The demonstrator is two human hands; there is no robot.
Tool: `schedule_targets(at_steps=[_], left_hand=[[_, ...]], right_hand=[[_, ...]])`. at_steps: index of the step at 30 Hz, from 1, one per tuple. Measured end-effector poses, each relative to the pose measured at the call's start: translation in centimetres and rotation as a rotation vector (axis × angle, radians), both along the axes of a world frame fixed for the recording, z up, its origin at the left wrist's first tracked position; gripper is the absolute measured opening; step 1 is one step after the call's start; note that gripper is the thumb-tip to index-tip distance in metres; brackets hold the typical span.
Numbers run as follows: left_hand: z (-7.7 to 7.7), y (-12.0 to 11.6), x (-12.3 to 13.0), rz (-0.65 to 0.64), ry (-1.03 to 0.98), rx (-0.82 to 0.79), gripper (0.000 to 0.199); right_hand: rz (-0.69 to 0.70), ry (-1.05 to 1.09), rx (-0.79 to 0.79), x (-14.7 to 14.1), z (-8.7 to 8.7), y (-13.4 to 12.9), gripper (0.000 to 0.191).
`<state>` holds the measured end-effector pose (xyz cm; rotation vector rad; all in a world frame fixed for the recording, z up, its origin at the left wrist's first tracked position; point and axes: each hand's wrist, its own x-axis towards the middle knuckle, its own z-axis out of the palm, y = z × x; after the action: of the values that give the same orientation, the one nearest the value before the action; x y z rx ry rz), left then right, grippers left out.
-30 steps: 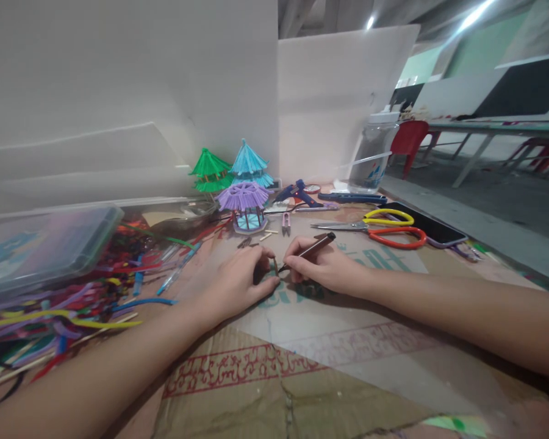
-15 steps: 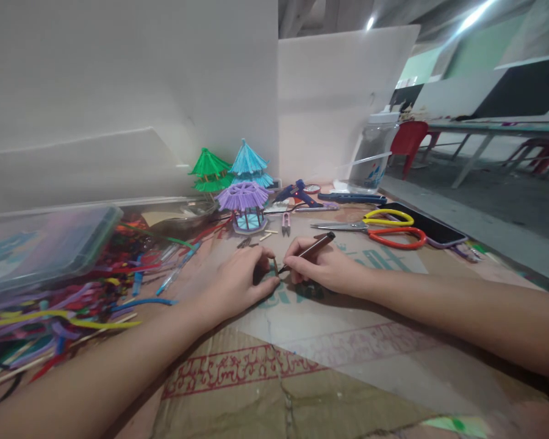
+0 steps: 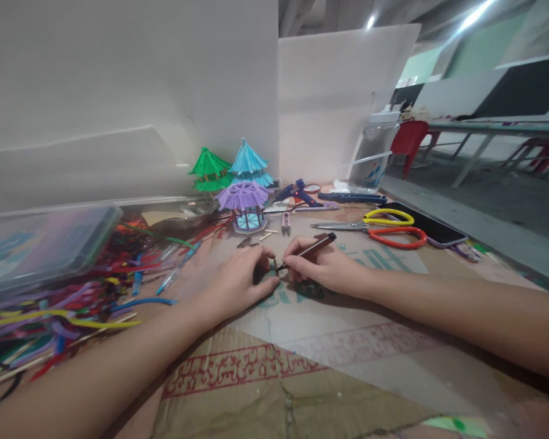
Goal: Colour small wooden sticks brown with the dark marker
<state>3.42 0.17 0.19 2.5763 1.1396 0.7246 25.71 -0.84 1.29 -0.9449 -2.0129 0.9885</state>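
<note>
Marker (image 3: 318, 245) in dark brown, slanting in the right hand (image 3: 318, 265), is pinched close behind its dark tip, which meets or nearly meets a small stick (image 3: 276, 266). The left hand (image 3: 242, 277) holds that stick upright between thumb and forefinger, a narrow grip. No brand can be read on the marker.

Green lettering and a small crown are printed on the cardboard (image 3: 256, 378); the right hand and forearm hide too much to read the words. A red scroll band crosses nearer the wearer. The clear bottle (image 3: 375, 152) has a blue and red print, too small to read.

The table's right edge runs beyond the phone (image 3: 423, 224), which lies near it, partly under the scissors (image 3: 388, 228). White boards (image 3: 343, 110) close off the far side, behind the purple (image 3: 243, 196), blue (image 3: 248, 160) and green (image 3: 209, 166) paper-like roofs. At left, a plastic box (image 3: 50, 244) and heaped coloured strips (image 3: 73, 299) crowd the surface. Open cardboard lies between the forearms, its near edge torn.
</note>
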Motion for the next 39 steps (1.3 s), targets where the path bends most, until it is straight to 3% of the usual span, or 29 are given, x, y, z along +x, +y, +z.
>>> schedule_targets(at_steps=[18, 23, 28, 39], left_hand=[[0.3, -0.1, 0.1, -0.006, 0.02, 0.027, 0.018], [0.3, -0.2, 0.1, 0.009, 0.039, 0.041, 0.022], [1.0, -0.7, -0.2, 0.007, 0.053, 0.132, 0.03], [2.2, -1.6, -0.3, -0.121, 0.096, 0.285, 0.024]], right_hand=[[0.012, 0.034, -0.07, 0.1, -0.1, 0.0, 0.02], [0.02, 0.101, -0.013, 0.2, -0.1, 0.0, 0.02], [0.018, 0.157, -0.044, 0.2, -0.2, 0.0, 0.023], [0.074, 0.02, -0.178, 0.3, 1.0, -0.6, 0.029]])
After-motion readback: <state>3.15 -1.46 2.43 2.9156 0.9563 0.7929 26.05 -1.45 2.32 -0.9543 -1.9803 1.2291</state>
